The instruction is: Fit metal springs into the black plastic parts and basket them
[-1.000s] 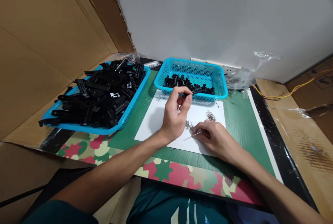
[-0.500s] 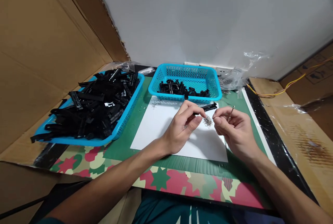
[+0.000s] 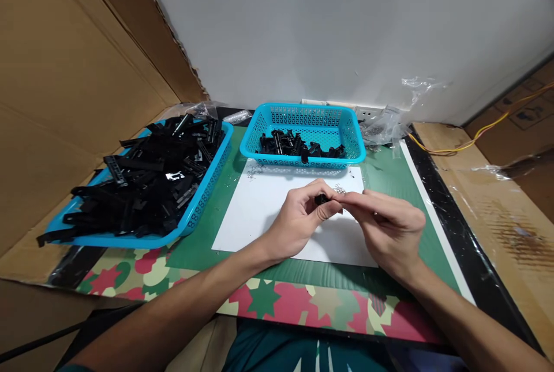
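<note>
"Where is the black plastic part point(image 3: 321, 199)?"

"Above the white paper point(image 3: 251, 210), pinched between the thumb and fingers of the left hand point(image 3: 298, 222)."

"The right hand point(image 3: 389, 228)?"

"At three o'clock of the left, fingertips meeting it (whether they pinch anything, I cannot tell)."

"And around them?"

"On the desk point(image 3: 389, 179), a heaped blue basket point(image 3: 199, 210) at nine o'clock, a partly filled basket point(image 3: 307, 112) at twelve."

Dk teal garment point(image 3: 268, 349) at the lap, w/ narrow, pointed white marks point(image 3: 330, 359) nr the bottom edge; prob. a print, but cut off, so hard to tell. Sliver of dk teal sleeve point(image 3: 75, 368) on L upper arm. L hand point(image 3: 298, 222) & R hand point(image 3: 392, 233) bare, forearms too.
</note>
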Available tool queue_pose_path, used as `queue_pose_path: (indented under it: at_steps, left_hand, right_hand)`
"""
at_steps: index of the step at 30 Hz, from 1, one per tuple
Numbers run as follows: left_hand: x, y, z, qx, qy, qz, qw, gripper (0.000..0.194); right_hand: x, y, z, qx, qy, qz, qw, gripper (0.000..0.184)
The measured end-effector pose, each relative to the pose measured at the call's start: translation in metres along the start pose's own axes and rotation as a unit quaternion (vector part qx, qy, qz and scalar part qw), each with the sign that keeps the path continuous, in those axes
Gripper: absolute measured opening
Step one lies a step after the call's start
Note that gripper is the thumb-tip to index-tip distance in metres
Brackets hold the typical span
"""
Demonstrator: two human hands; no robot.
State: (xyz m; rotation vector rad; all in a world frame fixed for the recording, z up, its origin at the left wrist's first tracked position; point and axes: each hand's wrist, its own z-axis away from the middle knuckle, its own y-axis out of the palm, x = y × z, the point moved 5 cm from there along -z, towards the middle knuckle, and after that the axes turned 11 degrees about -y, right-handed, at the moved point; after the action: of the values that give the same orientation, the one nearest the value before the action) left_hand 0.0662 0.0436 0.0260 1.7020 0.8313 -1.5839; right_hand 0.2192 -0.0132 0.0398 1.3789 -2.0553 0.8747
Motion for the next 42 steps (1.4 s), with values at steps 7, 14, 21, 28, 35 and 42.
queue_pose_path:
  at_steps: [7, 14, 21, 28, 35, 42]
  left_hand:
    - [0.005, -0.002, -0.003, 0.051, -0.063, 0.061, 0.995, 0.043]
    - [0.009, -0.003, -0.004, 0.044, -0.073, 0.047, 0.995, 0.047]
    - [0.012, 0.003, -0.003, 0.068, -0.128, 0.088, 0.986, 0.040]
    - [0.009, -0.004, -0.004, 0.006, -0.126, 0.069, 0.990, 0.038]
    - [0.010, -0.008, -0.005, -0.025, -0.085, 0.043, 0.995, 0.035]
    - [0.008, -0.005, -0.005, 0.064, -0.092, 0.085, 0.990, 0.033]
  right_hand:
    - [0.002, 0.000, -0.014, 0.052, 0.042, -0.095, 0.993, 0.016]
    - [-0.003, 0.001, -0.015, 0.028, 0.090, -0.100, 0.991, 0.008]
    - [-0.004, -0.008, -0.013, -0.004, 0.041, -0.006, 0.999, 0.002]
    - [0.003, -0.002, -0.007, 0.052, -0.030, 0.074, 0.995, 0.016]
    - [-0.004, 0.000, -0.009, 0.009, 0.068, -0.014, 0.998, 0.006]
    - [0.007, -0.001, -0.011, 0.018, 0.067, -0.040, 0.997, 0.006]
